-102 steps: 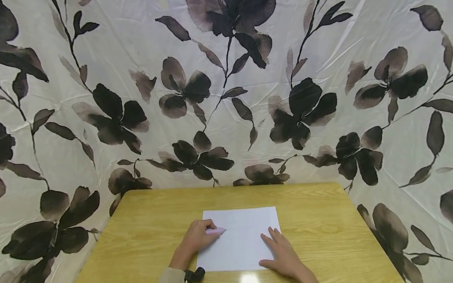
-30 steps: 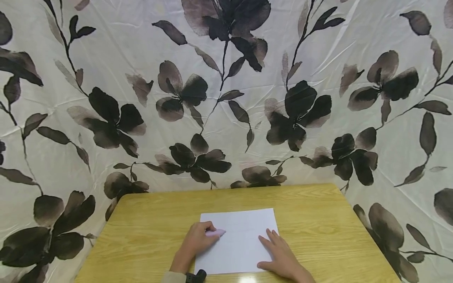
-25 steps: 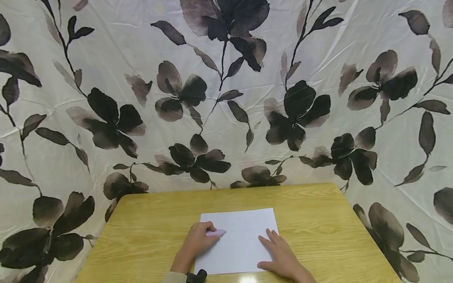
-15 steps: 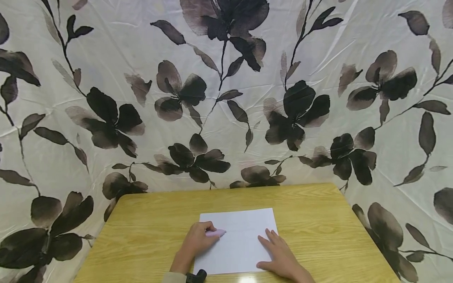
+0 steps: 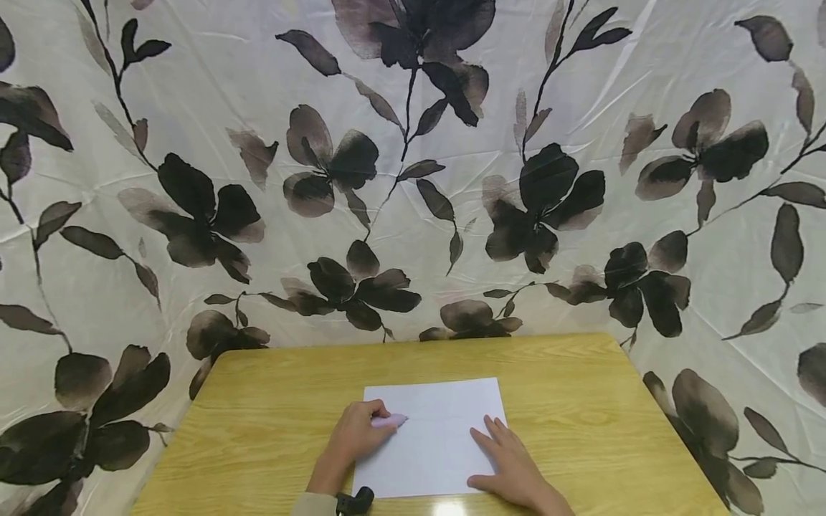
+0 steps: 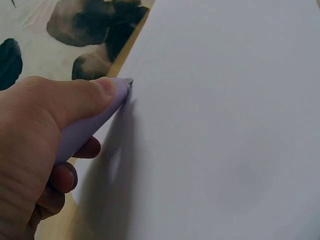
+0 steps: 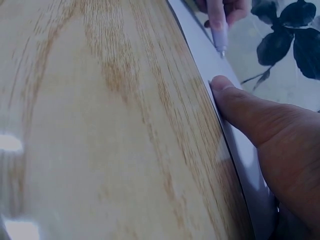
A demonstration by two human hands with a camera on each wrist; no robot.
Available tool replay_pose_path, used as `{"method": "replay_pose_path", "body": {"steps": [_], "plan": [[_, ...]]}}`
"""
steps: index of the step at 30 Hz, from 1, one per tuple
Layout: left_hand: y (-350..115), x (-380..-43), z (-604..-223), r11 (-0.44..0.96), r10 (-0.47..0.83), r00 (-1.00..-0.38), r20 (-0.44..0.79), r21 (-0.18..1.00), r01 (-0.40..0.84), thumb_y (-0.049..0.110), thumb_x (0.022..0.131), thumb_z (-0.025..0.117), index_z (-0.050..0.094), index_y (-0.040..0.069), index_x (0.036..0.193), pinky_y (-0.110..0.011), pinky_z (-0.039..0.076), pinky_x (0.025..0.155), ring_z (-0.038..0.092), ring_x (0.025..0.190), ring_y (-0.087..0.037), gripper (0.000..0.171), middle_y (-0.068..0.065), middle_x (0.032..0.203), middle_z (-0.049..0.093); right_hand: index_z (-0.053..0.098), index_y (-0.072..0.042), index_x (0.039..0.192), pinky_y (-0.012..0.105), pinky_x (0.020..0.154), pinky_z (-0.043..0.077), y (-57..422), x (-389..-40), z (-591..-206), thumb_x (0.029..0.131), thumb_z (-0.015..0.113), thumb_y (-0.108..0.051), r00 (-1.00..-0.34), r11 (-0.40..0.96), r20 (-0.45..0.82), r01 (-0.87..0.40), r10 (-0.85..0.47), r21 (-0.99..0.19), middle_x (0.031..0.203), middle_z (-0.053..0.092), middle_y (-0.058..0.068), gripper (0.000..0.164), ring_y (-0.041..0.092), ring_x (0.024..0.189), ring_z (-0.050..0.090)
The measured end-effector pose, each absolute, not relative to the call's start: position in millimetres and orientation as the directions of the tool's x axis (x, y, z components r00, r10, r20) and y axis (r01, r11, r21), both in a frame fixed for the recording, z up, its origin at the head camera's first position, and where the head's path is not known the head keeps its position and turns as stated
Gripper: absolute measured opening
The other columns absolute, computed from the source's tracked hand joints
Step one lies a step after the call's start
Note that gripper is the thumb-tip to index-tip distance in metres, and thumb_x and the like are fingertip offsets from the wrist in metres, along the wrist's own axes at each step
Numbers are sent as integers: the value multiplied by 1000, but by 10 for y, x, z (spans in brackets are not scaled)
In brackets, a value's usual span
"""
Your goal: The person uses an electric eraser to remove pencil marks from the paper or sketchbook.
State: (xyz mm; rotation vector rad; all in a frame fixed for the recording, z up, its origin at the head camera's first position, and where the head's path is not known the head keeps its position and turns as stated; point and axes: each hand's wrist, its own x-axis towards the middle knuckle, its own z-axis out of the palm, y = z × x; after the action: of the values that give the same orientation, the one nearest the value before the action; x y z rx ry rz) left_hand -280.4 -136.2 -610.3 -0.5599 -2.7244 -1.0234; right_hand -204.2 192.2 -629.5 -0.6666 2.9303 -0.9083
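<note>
A white sheet of paper [image 5: 432, 466] lies on the wooden table. My left hand [image 5: 355, 433] is at the sheet's left side and grips a lavender pen-shaped tool [image 5: 387, 421], its thumb along the top. In the left wrist view the tool [image 6: 85, 131] tapers to a small metal tip, close over the paper [image 6: 215, 100], and casts a long shadow. Faint lines show on the paper near the tip. My right hand [image 5: 510, 462], fingers spread, rests on the sheet's right edge. Its thumb [image 7: 240, 102] lies along the near edge in the right wrist view.
The yellow wood-grain table [image 5: 271, 401] extends around the paper. Behind and beside it hangs a white cloth [image 5: 452, 236] with dark flowers. A black wrist camera [image 5: 355, 500] sits on the left wrist beside the sheet's near left corner.
The left hand and the lavender tool have shifted slightly left and away over the paper. The right hand stays in place on the sheet. The head view has tilted a little.
</note>
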Motion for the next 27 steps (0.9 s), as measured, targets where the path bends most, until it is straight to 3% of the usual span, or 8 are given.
{"method": "replay_pose_path", "body": {"steps": [9, 14, 21, 27], "plan": [[-1376, -2805, -6115, 692, 287, -904, 317, 583, 425, 26, 73, 84, 66, 28, 74, -25, 43, 58, 50, 63, -5, 18, 13, 75, 63, 49, -10, 141, 64, 105, 19, 1926, -2036, -6309, 79, 67, -62, -906, 743, 146, -411, -397, -529, 151, 31, 23, 83, 45, 139, 23], [-1394, -2789, -6114, 684, 314, -911, 266, 603, 412, 28, 76, 82, 67, 29, 76, -25, 43, 59, 51, 64, -6, 15, 13, 78, 64, 49, -11, 142, 64, 105, 19, 1908, -2024, -6330, 79, 66, -63, -909, 742, 132, -402, -396, -536, 152, 30, 22, 84, 44, 139, 22], [-1470, -2767, -6139, 708, 234, -930, 283, 606, 362, 25, 71, 85, 66, 28, 75, -27, 43, 58, 51, 65, -7, 19, 10, 77, 63, 49, -10, 142, 63, 105, 18, 1883, -2031, -6318, 79, 67, -61, -910, 738, 139, -400, -391, -543, 152, 30, 22, 83, 44, 139, 22], [-1372, -2776, -6127, 684, 295, -923, 246, 621, 384, 30, 75, 82, 67, 29, 77, -26, 43, 60, 52, 66, -6, 15, 13, 77, 63, 48, -10, 142, 63, 106, 17, 1909, -2022, -6286, 80, 67, -61, -913, 741, 128, -392, -388, -545, 153, 29, 22, 83, 44, 140, 21]]}}
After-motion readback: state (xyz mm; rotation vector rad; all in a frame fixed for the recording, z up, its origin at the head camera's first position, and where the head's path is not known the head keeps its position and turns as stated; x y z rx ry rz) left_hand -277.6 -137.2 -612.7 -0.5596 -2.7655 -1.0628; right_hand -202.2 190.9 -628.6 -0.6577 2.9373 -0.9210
